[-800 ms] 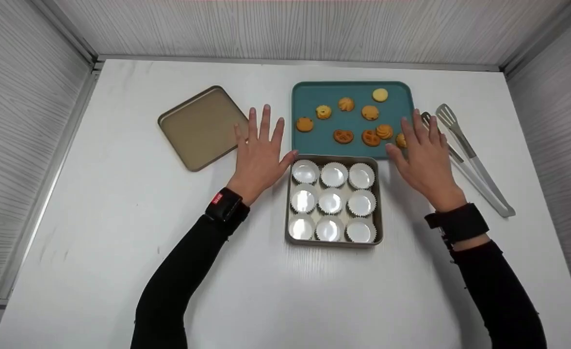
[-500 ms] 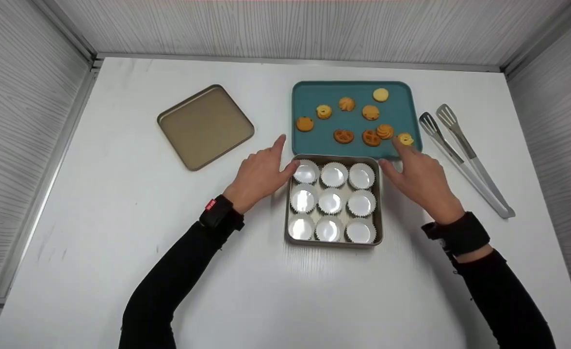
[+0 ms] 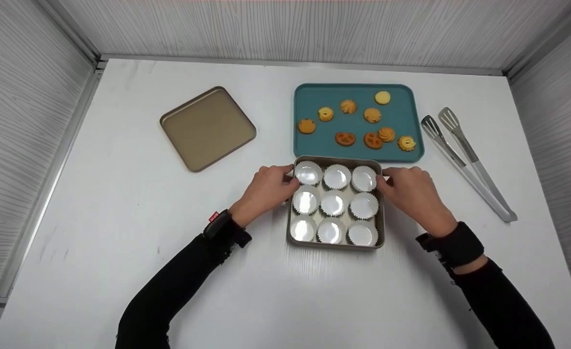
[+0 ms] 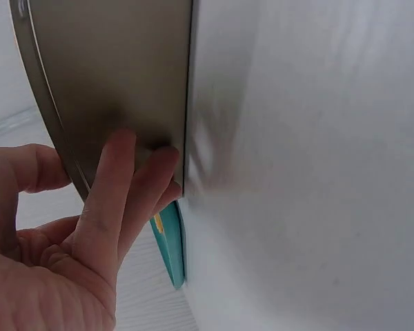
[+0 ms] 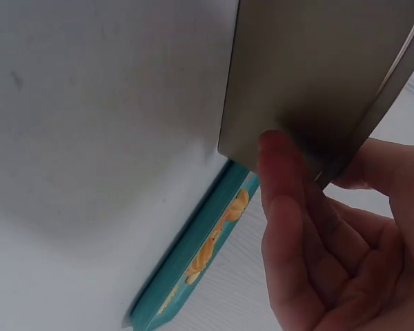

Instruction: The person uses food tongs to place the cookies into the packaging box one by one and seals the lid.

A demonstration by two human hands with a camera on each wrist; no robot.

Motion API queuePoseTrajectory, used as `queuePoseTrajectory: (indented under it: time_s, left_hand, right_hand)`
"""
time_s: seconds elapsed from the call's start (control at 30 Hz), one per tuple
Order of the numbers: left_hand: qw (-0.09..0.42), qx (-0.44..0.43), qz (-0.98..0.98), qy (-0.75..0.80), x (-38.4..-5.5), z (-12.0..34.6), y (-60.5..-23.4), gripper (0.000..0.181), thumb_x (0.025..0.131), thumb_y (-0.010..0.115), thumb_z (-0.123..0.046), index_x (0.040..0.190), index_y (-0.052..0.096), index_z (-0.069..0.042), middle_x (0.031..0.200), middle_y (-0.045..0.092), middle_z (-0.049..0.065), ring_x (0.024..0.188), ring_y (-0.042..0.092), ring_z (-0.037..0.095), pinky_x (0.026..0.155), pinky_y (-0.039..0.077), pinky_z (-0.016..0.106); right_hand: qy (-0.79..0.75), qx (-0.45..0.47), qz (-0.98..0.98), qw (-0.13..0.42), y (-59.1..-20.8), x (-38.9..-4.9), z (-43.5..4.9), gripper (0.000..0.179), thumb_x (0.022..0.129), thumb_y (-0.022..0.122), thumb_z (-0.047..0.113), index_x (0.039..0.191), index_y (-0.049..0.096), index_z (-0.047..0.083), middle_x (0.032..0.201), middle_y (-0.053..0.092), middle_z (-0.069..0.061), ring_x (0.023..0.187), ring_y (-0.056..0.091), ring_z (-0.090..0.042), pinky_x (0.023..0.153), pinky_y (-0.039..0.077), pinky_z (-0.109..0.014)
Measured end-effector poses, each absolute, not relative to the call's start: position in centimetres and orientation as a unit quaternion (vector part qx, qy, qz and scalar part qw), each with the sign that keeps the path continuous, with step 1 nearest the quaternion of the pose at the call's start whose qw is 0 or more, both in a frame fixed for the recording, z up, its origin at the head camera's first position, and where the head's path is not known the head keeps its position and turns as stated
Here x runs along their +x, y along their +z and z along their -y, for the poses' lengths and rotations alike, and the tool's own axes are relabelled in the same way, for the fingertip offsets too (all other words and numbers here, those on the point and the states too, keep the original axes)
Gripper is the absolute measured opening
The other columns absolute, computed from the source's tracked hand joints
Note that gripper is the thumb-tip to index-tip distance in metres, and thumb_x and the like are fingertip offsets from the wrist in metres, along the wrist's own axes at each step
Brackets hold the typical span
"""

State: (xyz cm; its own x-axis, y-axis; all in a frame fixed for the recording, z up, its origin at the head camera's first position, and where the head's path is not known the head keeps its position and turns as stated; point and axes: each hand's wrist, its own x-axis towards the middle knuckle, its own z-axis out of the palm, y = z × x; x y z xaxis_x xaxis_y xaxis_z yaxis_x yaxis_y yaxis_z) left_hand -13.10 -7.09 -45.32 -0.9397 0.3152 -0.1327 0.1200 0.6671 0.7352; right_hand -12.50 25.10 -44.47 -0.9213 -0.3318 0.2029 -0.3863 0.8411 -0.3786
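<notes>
A gold-brown square tin [image 3: 336,246] holds white paper baking cups [image 3: 333,203] in rows. My left hand [image 3: 268,189] pinches the tin's left wall near its far corner, thumb over the rim; the left wrist view shows its fingers against the outer side [image 4: 117,69]. At the opposite wall my right hand [image 3: 414,194] pinches the rim the same way, its fingers on the outer side [image 5: 310,69] in the right wrist view. Just beyond the tin lies a teal tray [image 3: 309,99] bearing several cookies, among them pretzel-shaped ones [image 3: 345,139].
A gold-brown shallow lid or tray [image 3: 207,128] lies turned at the back left of the white table. Metal tongs [image 3: 474,167] with slotted ends lie to the right of the teal tray. Grey panels enclose the back and sides.
Both hands, spread with straight fingers earlier, have drawn back toward me and now grip the tin's two side walls. The tin's position is nearly the same.
</notes>
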Motion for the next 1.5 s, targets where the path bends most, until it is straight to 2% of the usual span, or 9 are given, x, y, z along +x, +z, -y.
queuePoseTrajectory:
  time_s: [0.13, 0.27, 0.4, 0.67, 0.83, 1.0, 1.2, 1.33, 1.5]
  left_hand:
    - [0.114, 0.126, -0.898, 0.407, -13.5, 6.6, -45.7, 0.046, 0.099, 0.058, -0.019, 0.141, 0.062, 0.002, 0.121, 0.073, 0.017, 0.092, 0.071, 0.020, 0.072, 0.055, 0.031]
    - [0.109, 0.122, -0.894, 0.418, -13.8, 6.4, -46.1, 0.045, 0.100, 0.058, -0.019, 0.140, 0.062, 0.002, 0.119, 0.074, 0.017, 0.086, 0.072, 0.021, 0.070, 0.055, 0.032]
    - [0.103, 0.117, -0.894, 0.420, -14.3, 6.3, -46.3, 0.045, 0.101, 0.058, -0.020, 0.141, 0.062, 0.002, 0.120, 0.073, 0.017, 0.092, 0.072, 0.021, 0.072, 0.056, 0.032]
    - [0.096, 0.127, -0.899, 0.408, -15.2, 6.3, -46.3, 0.042, 0.104, 0.054, -0.020, 0.139, 0.064, 0.001, 0.115, 0.075, 0.014, 0.074, 0.060, 0.016, 0.064, 0.047, 0.027]
    - [0.099, 0.118, -0.897, 0.415, -15.4, 6.3, -46.3, 0.043, 0.105, 0.053, -0.021, 0.142, 0.062, 0.000, 0.117, 0.075, 0.013, 0.076, 0.061, 0.016, 0.065, 0.048, 0.028]
    - [0.104, 0.112, -0.895, 0.419, -15.5, 6.0, -46.3, 0.047, 0.107, 0.053, -0.024, 0.148, 0.055, 0.000, 0.125, 0.072, 0.014, 0.097, 0.067, 0.018, 0.084, 0.055, 0.035]
    - [0.118, 0.116, -0.886, 0.433, -15.5, 5.6, -46.2, 0.054, 0.108, 0.053, -0.030, 0.153, 0.048, -0.001, 0.131, 0.069, 0.014, 0.110, 0.069, 0.024, 0.094, 0.055, 0.037]
    - [0.133, 0.108, -0.873, 0.457, -15.2, 5.8, -46.3, 0.062, 0.103, 0.057, -0.031, 0.156, 0.042, -0.002, 0.134, 0.068, 0.015, 0.122, 0.067, 0.024, 0.100, 0.053, 0.034]
    - [0.136, 0.109, -0.867, 0.468, -14.8, 6.6, -46.6, 0.061, 0.100, 0.056, -0.022, 0.156, 0.043, -0.003, 0.135, 0.066, 0.018, 0.119, 0.068, 0.025, 0.097, 0.055, 0.033]
  right_hand:
    - [0.217, 0.186, 0.955, 0.076, -44.5, -12.8, -25.3, 0.025, 0.093, 0.064, 0.004, 0.070, 0.055, 0.007, 0.058, 0.046, -0.002, 0.052, 0.045, -0.022, 0.048, 0.036, -0.036]
    - [0.228, 0.189, 0.951, 0.089, -44.7, -13.2, -25.5, 0.010, 0.094, 0.064, 0.002, 0.084, 0.062, 0.002, 0.069, 0.057, -0.009, 0.058, 0.051, -0.027, 0.050, 0.042, -0.042]
    - [0.234, 0.177, 0.953, 0.079, -44.8, -13.8, -25.5, 0.005, 0.096, 0.062, 0.004, 0.092, 0.065, 0.003, 0.081, 0.065, -0.014, 0.066, 0.056, -0.031, 0.055, 0.047, -0.047]
    - [0.234, 0.148, 0.960, 0.047, -44.6, -14.8, -25.3, 0.029, 0.099, 0.059, 0.006, 0.071, 0.052, 0.008, 0.069, 0.051, -0.008, 0.060, 0.046, -0.025, 0.054, 0.039, -0.039]
    - [0.238, 0.146, 0.959, 0.046, -44.8, -15.1, -25.3, 0.034, 0.101, 0.059, 0.009, 0.068, 0.051, 0.009, 0.064, 0.047, -0.006, 0.057, 0.046, -0.025, 0.053, 0.040, -0.039]
    - [0.232, 0.134, 0.963, 0.040, -44.8, -14.9, -26.6, 0.036, 0.109, 0.053, 0.024, 0.079, 0.061, 0.007, 0.068, 0.061, -0.009, 0.058, 0.057, -0.029, 0.053, 0.046, -0.046]
    - [0.195, 0.117, 0.967, 0.113, -44.2, -14.2, -30.3, 0.038, 0.110, 0.051, 0.025, 0.092, 0.069, -0.003, 0.067, 0.061, -0.014, 0.058, 0.058, -0.034, 0.051, 0.045, -0.050]
    - [0.176, 0.103, 0.964, 0.171, -44.0, -14.1, -32.9, 0.036, 0.106, 0.061, 0.021, 0.119, 0.069, -0.011, 0.087, 0.068, -0.027, 0.076, 0.063, -0.044, 0.063, 0.049, -0.058]
    - [0.125, 0.084, 0.966, 0.209, -44.4, -14.6, -35.3, 0.047, 0.098, 0.073, 0.021, 0.128, 0.062, -0.013, 0.111, 0.062, -0.039, 0.095, 0.058, -0.059, 0.071, 0.047, -0.071]
